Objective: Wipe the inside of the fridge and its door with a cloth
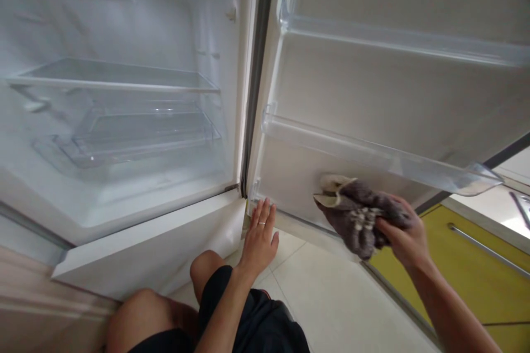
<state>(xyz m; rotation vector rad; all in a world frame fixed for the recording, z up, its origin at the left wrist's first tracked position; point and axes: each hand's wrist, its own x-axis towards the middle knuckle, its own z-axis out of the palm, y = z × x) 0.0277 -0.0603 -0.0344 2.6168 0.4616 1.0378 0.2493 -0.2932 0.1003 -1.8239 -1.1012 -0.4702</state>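
Nearest the camera are the person's bent knees in dark shorts, low over a pale tiled floor. From there the left hand reaches forward and rests flat against the bottom edge of the open fridge door, close to the hinge side; its fingers lie straight and close together, palm to the surface, with a ring on one of them, and they grip nothing. The right hand is raised further to the right and holds a bunched grey-brown cloth, fingers curled tight around its lower folds. The cloth has a paler patch at its upper left corner and is pressed against the inner white panel of the door, just beneath the lower clear door bin. A second clear door bin runs across the door higher up. To the left the fridge cavity stands open, with a glass shelf across it and a clear drawer below that. Under the cavity the white front of a lower compartment juts toward the knees. At the far right, behind the right forearm, stands a yellow cabinet with a long metal handle.
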